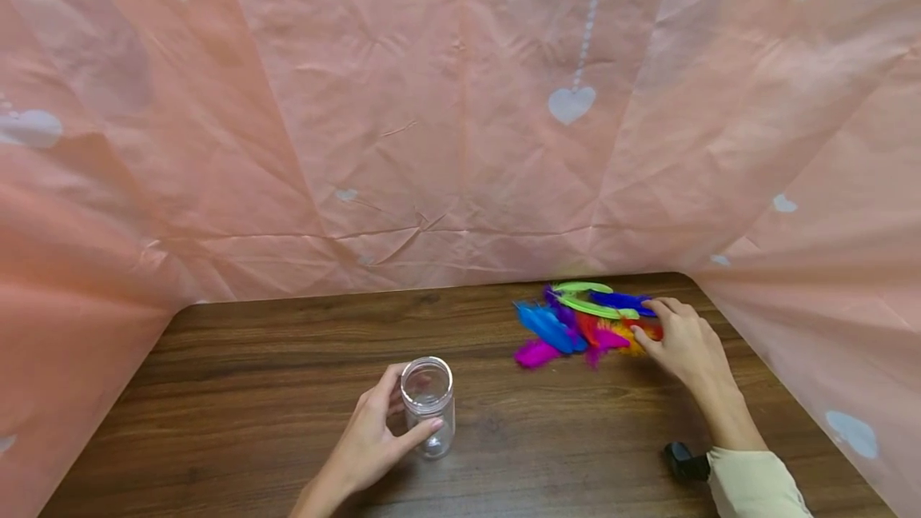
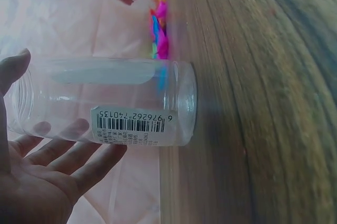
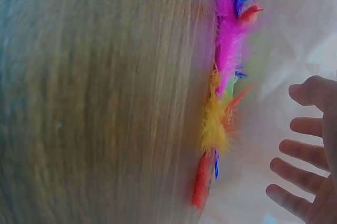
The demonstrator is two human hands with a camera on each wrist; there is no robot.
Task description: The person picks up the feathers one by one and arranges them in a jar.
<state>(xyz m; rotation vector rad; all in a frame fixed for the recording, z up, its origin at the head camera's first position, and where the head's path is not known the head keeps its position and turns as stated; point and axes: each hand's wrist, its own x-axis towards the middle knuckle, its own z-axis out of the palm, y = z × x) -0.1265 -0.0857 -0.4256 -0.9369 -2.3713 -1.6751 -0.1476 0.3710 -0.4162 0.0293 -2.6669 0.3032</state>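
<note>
A clear jar [image 1: 429, 414] without a lid stands upright on the wooden table, a white barcode label [image 2: 134, 125] on its side. My left hand [image 1: 374, 426] holds it from the left, thumb across the front and fingers around the far side. A heap of coloured feathers [image 1: 550, 330] lies at the back right: blue, purple, lime green, red, pink and yellow-orange. My right hand [image 1: 687, 342] hovers at the heap's right end, beside a dark blue feather [image 1: 619, 302]. In the right wrist view its fingers [image 3: 297, 155] are spread, with nothing between them and the thumb.
The dark wood table [image 1: 288, 374] has rounded back corners. Pink cloth [image 1: 432, 142] with white hearts hangs behind it and along both sides. A black device [image 1: 683, 462] is at the right wrist, by a pale sleeve [image 1: 751, 482].
</note>
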